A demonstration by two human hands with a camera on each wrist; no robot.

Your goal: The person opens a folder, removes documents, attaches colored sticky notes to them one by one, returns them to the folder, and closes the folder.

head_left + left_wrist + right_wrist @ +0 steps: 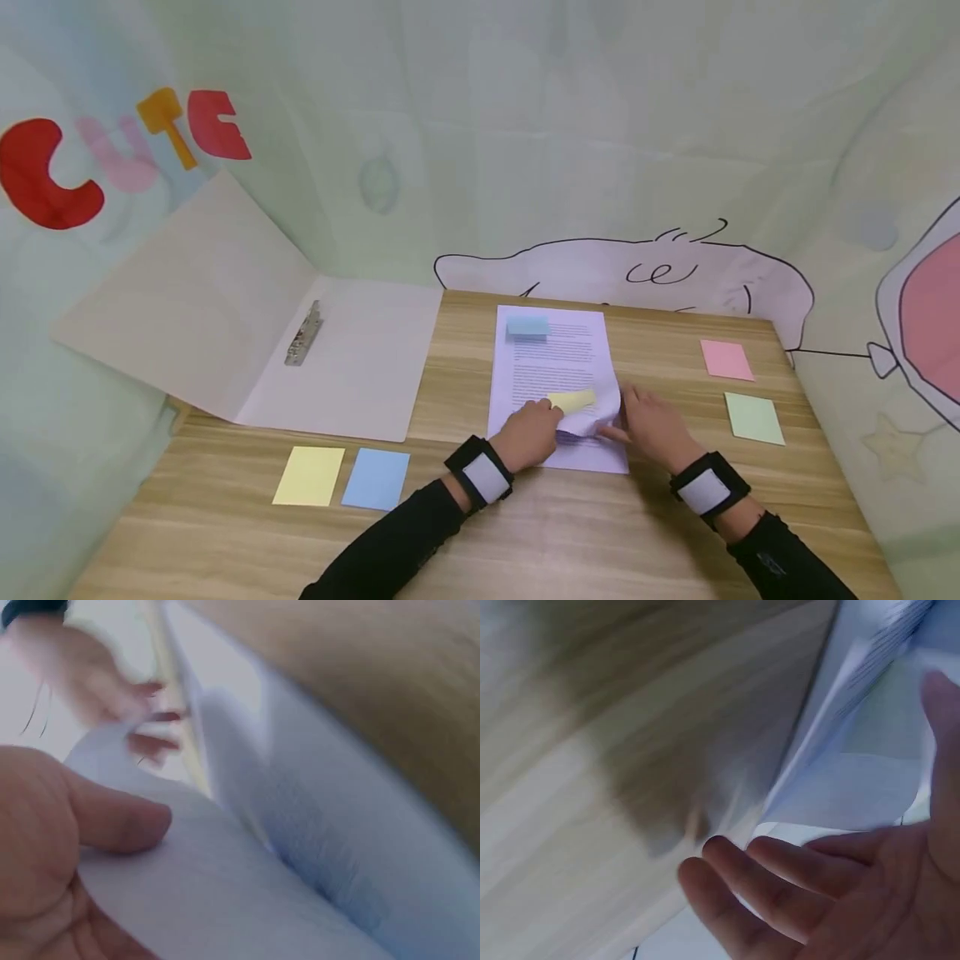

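A stack of printed sheets [588, 458] lies on the table, its top sheet [555, 367] curling up along the lower edge. Near the top left of that sheet sits a blue sticky note [528, 327]; a yellow sticky note [572, 401] is lower down. My left hand [528, 435] pinches the lifted edge, thumb on one face in the left wrist view. At the right edge of the paper is my right hand [657, 425]. Its fingers [769, 889] are spread and slightly bent in the right wrist view, thumb apart from them, with the lifted paper [847, 787] beyond.
An open white folder [360, 358] with a metal clip [304, 335] stands at the left, its cover leaning up. Yellow [308, 476] and blue [376, 479] notes lie in front of it. Pink [727, 360] and green [754, 418] notes lie at the right. A printed curtain [562, 150] hangs behind.
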